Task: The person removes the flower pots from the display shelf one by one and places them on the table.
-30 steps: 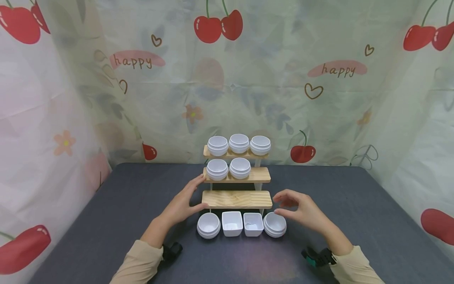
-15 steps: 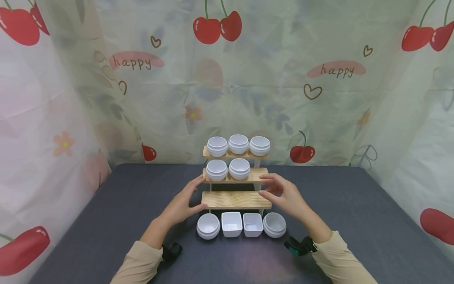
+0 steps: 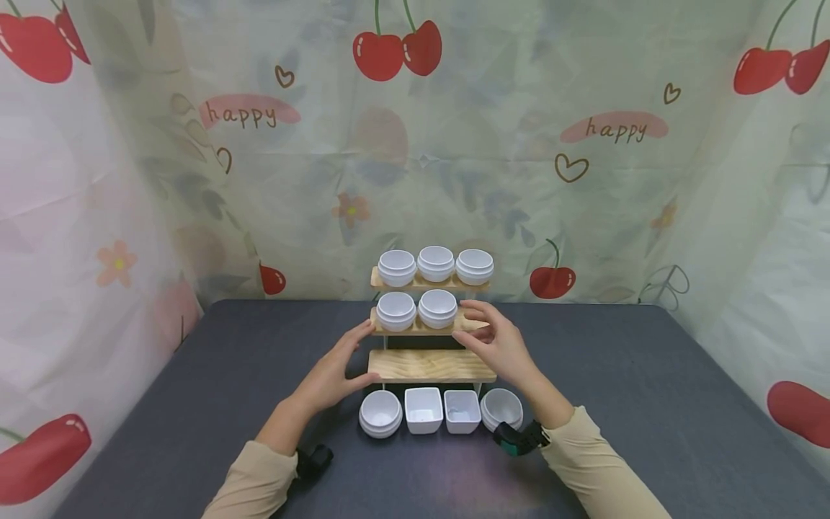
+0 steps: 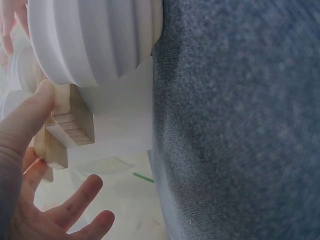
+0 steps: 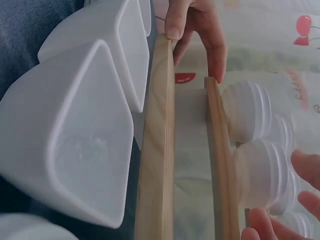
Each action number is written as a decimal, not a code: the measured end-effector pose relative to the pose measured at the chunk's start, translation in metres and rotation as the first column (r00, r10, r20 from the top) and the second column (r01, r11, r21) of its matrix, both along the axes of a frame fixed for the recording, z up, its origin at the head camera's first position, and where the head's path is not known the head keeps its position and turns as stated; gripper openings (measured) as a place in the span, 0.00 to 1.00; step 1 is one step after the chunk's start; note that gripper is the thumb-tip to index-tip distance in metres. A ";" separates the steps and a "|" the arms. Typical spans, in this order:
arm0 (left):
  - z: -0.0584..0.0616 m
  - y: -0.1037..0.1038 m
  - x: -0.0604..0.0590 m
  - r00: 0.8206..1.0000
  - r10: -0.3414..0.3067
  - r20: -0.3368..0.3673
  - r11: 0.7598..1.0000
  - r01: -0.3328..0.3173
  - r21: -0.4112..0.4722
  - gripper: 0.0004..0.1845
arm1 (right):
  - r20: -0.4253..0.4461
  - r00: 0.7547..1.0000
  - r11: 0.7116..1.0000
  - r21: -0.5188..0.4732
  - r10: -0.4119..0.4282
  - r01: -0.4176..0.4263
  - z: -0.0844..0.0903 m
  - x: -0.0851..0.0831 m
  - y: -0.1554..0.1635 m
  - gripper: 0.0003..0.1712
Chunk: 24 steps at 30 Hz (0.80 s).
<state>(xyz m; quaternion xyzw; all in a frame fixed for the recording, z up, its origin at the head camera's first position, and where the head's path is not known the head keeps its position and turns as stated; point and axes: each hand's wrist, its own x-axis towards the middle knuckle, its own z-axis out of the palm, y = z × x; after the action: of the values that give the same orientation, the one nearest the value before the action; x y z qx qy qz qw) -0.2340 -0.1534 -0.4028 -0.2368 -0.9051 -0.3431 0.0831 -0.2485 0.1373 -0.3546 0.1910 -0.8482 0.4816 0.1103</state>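
A three-tier wooden display stand [image 3: 433, 366] stands on the table. On its middle tier are two round white bowls, the left one [image 3: 396, 311] and the right one [image 3: 437, 308]. My left hand [image 3: 331, 369] rests at the stand's left side. Its thumb [image 4: 31, 112] touches the end of the bottom tier, and a finger touches the tier above; the other fingers are spread. My right hand [image 3: 501, 346] hovers over the right part of the middle tier beside the right bowl. Its fingers [image 5: 306, 165] are loosely bent, with nothing between them.
Three round white bowls [image 3: 436, 264] fill the top tier. In front of the stand sit two square white bowls [image 3: 424, 411] between a left round bowl [image 3: 380, 413] and a right round bowl [image 3: 501, 407]. A patterned curtain [image 3: 493, 108] hangs behind the dark table [image 3: 616, 375].
My right hand has moved left and up, from above the front right round bowl to the middle tier beside its right bowl. The left hand keeps its place at the stand.
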 end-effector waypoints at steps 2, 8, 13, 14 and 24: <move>0.000 0.000 0.000 1.000 0.000 0.001 1.000 0.000 0.000 0.44 | 0.010 1.000 1.000 -0.006 -0.011 0.011 -0.001 -0.002 -0.003 0.30; 0.001 0.000 0.000 1.000 0.001 0.013 1.000 -0.001 0.005 0.44 | 0.043 0.998 0.999 -0.007 -0.041 0.042 -0.003 -0.007 -0.012 0.31; 0.001 0.001 0.001 1.000 0.000 0.017 1.000 0.000 0.000 0.44 | 0.045 0.998 0.999 -0.008 -0.054 0.054 -0.003 -0.008 -0.018 0.31; 0.001 0.001 0.001 1.000 0.000 0.017 1.000 0.000 0.000 0.44 | 0.042 0.998 0.998 -0.006 -0.056 0.056 -0.003 -0.008 -0.019 0.31; 0.000 0.001 0.000 1.000 -0.010 -0.003 1.000 0.010 0.005 0.44 | 0.026 0.996 0.996 -0.007 -0.089 0.089 -0.006 -0.011 -0.026 0.30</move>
<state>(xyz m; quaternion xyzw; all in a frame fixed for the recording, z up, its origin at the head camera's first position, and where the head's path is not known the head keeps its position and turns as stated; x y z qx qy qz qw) -0.2345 -0.1529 -0.4027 -0.2414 -0.9030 -0.3455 0.0833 -0.2598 0.1113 -0.3602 0.1463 -0.8552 0.4822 0.1217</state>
